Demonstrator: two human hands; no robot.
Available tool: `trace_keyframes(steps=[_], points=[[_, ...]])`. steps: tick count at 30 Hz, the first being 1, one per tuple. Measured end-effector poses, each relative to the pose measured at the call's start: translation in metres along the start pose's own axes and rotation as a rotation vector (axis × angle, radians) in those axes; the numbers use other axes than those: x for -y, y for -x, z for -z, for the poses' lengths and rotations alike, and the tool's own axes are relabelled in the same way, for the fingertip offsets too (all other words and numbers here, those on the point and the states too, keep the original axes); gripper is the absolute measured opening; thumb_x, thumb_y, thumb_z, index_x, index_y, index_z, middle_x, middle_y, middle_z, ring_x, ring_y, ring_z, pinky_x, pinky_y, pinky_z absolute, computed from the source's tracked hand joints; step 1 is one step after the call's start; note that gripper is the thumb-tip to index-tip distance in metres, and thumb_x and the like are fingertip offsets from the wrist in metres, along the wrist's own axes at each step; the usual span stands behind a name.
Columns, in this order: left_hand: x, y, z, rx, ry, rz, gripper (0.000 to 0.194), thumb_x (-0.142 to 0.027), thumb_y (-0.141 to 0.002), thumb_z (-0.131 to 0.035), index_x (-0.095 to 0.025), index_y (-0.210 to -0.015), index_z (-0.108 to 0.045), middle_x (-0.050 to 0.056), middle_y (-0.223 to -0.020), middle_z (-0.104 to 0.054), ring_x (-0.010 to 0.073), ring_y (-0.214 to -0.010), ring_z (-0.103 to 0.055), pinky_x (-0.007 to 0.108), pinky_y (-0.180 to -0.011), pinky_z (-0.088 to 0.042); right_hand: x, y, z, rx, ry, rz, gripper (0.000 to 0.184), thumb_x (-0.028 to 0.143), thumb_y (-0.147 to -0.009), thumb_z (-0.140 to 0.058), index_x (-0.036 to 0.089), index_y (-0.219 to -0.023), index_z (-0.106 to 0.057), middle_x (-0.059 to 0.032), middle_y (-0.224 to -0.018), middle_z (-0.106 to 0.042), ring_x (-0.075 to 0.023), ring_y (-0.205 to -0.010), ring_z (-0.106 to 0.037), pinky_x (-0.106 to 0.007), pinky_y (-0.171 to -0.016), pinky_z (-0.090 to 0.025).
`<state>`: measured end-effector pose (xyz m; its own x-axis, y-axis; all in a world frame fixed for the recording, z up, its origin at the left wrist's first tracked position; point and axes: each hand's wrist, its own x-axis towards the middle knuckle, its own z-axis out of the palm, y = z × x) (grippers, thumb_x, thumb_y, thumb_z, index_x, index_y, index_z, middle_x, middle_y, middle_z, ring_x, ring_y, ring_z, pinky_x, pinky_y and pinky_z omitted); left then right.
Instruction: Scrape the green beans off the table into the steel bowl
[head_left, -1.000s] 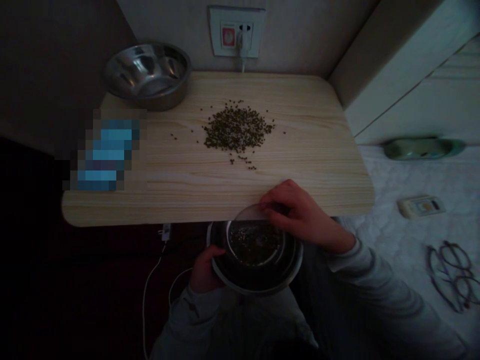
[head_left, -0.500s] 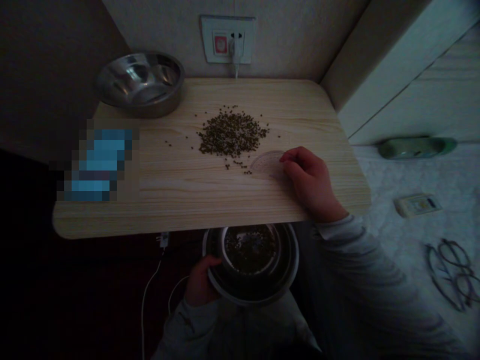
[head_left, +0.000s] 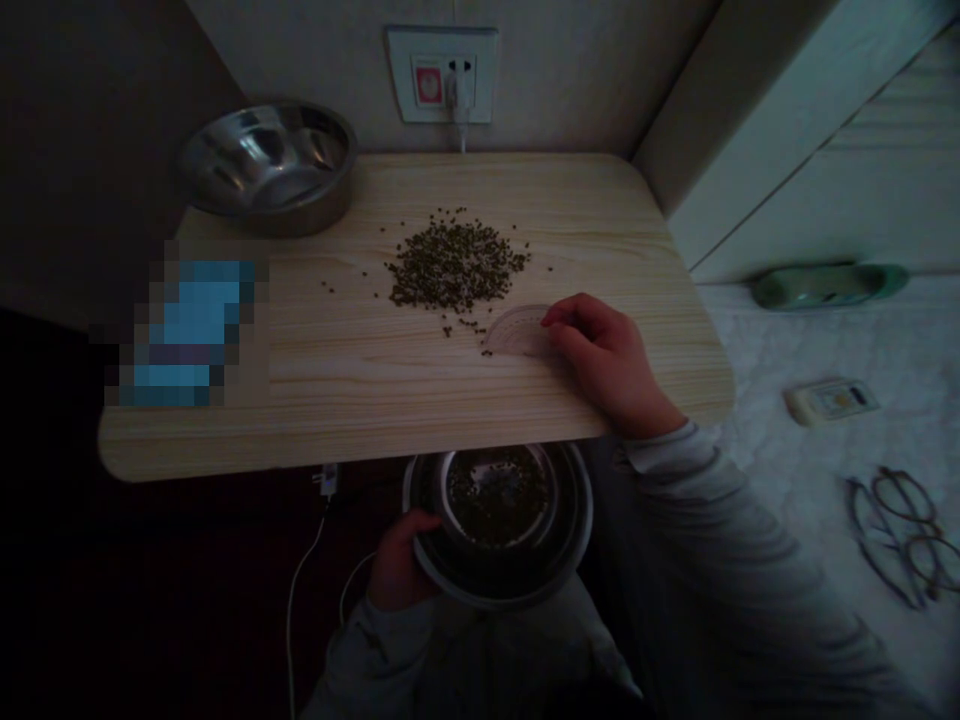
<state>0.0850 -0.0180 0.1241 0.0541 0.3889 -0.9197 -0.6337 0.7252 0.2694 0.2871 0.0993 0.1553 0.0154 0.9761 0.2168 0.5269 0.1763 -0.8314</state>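
Note:
A pile of small dark green beans (head_left: 454,266) lies in the middle of the light wooden table (head_left: 360,380). My right hand (head_left: 607,358) rests on the table just right of the pile, its fingers pinched on a clear half-round plastic protractor (head_left: 516,331) whose edge touches a few stray beans. Below the table's front edge my left hand (head_left: 397,565) grips the rim of a steel bowl (head_left: 499,525) with beans in its bottom.
An empty steel bowl (head_left: 266,165) stands at the table's back left corner. A blurred blue object (head_left: 187,330) lies at the left. A wall socket (head_left: 442,75) with a plug is behind. To the right on white bedding lie a green case (head_left: 825,285), a small remote (head_left: 831,400) and eyeglasses (head_left: 900,535).
My right hand lifted the protractor from over the held bowl, moved it up onto the table and slid it left to the pile's edge. The left hand kept the bowl still.

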Motion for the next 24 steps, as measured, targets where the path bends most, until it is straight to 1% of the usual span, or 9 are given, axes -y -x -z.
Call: trace_keyframes(steps=[5,7,10,13,15,19,21,24], points=[[-0.0010,0.0063,-0.0065,-0.018,0.060,0.049,0.035,-0.003,-0.069,-0.036,-0.008,-0.051,-0.066,0.007,-0.043,-0.061,0.0214,-0.060,-0.063,0.033,-0.068,-0.050,0.0023,0.0006,0.0004,0.057,0.039,0.005,0.010,0.015,-0.069,-0.046,0.015,-0.073,-0.055,0.0025,-0.060,-0.050,-0.0078,-0.055,-0.043,-0.022,-0.053,-0.033],[-0.0014,0.0077,-0.0077,-0.018,0.048,0.044,0.036,-0.004,-0.069,-0.036,-0.009,-0.048,-0.065,0.006,-0.040,-0.059,0.0201,-0.055,-0.062,0.031,-0.067,-0.051,0.0026,0.0007,0.0007,0.061,0.020,0.010,0.010,0.014,-0.069,-0.046,0.015,-0.073,-0.055,0.0025,-0.060,-0.050,-0.0077,-0.056,-0.044,-0.022,-0.053,-0.033],[-0.0008,0.0047,-0.0040,-0.021,0.002,0.028,0.036,-0.003,-0.069,-0.039,-0.009,-0.042,-0.062,0.006,-0.041,-0.060,0.0183,-0.050,-0.061,0.029,-0.065,-0.051,0.0023,0.0008,0.0010,0.035,-0.007,0.004,0.010,0.013,-0.068,-0.046,0.015,-0.072,-0.055,0.0030,-0.059,-0.048,-0.0074,-0.054,-0.042,-0.021,-0.052,-0.032],[0.0008,0.0007,0.0005,-0.018,-0.007,0.008,0.034,-0.002,-0.069,-0.039,-0.008,-0.046,-0.063,0.008,-0.047,-0.063,0.0201,-0.056,-0.063,0.030,-0.066,-0.051,0.0020,0.0008,0.0015,0.024,-0.025,0.011,0.010,0.013,-0.067,-0.045,0.015,-0.070,-0.054,0.0028,-0.060,-0.049,-0.0078,-0.055,-0.043,-0.022,-0.053,-0.033],[0.0013,0.0009,0.0003,-0.014,0.002,0.009,0.035,-0.004,-0.069,-0.037,-0.008,-0.050,-0.065,0.008,-0.049,-0.064,0.0211,-0.059,-0.063,0.032,-0.067,-0.051,0.0021,0.0010,0.0018,0.037,-0.034,0.022,0.009,0.013,-0.067,-0.045,0.015,-0.070,-0.054,0.0026,-0.061,-0.050,-0.0082,-0.057,-0.045,-0.022,-0.054,-0.033],[0.0004,0.0055,-0.0053,-0.002,0.032,0.038,0.039,-0.004,-0.069,-0.034,-0.009,-0.045,-0.064,0.006,-0.042,-0.060,0.0215,-0.057,-0.063,0.032,-0.067,-0.051,0.0027,0.0017,0.0019,0.058,-0.011,0.025,0.009,0.013,-0.067,-0.046,0.016,-0.070,-0.054,0.0026,-0.060,-0.050,-0.0083,-0.057,-0.045,-0.022,-0.054,-0.034],[0.0002,0.0060,-0.0061,0.004,0.045,0.046,0.038,-0.004,-0.068,-0.035,-0.008,-0.045,-0.064,0.006,-0.041,-0.060,0.0212,-0.057,-0.063,0.031,-0.067,-0.051,0.0030,0.0017,0.0016,0.039,0.000,0.016,0.009,0.013,-0.067,-0.046,0.016,-0.070,-0.054,0.0029,-0.059,-0.049,-0.0081,-0.055,-0.044,-0.022,-0.053,-0.033],[0.0008,0.0042,-0.0038,0.008,0.044,0.042,0.034,-0.004,-0.067,-0.037,-0.008,-0.049,-0.065,0.008,-0.049,-0.064,0.0208,-0.057,-0.063,0.032,-0.069,-0.050,0.0035,0.0018,0.0009,-0.010,0.007,0.006,0.009,0.012,-0.066,-0.046,0.016,-0.068,-0.053,0.0033,-0.057,-0.048,-0.0077,-0.053,-0.042,-0.021,-0.051,-0.032]])
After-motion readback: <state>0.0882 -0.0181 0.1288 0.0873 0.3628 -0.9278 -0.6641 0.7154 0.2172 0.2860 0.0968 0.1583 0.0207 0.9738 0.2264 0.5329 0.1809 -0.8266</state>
